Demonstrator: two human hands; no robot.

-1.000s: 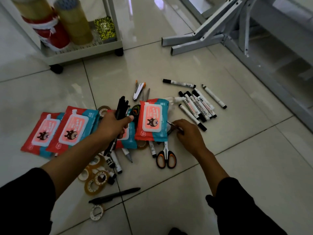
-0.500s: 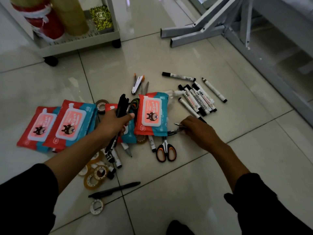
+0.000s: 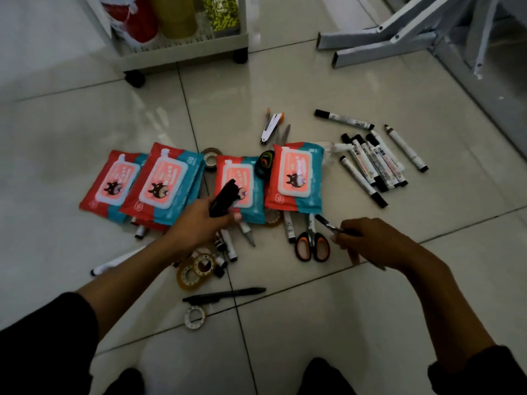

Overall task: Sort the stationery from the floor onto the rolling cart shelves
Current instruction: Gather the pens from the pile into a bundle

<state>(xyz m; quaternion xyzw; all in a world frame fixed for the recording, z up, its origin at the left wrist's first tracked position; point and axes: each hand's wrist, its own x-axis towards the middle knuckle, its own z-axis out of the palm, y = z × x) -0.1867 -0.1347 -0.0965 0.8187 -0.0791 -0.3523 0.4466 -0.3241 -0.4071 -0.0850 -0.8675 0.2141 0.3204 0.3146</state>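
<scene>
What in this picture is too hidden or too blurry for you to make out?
Head view, the only view:
- rolling cart: the top edge cuts it off; only the lowest shelf shows.
- dark pens in the left hand: bunched and dim, so their number is unclear.
- thin object pinched by the right hand: motion-blurred, kind unclear.
- white markers: label print too small to read.
- wipes packs: they cover parts of markers and tape rolls.
</scene>
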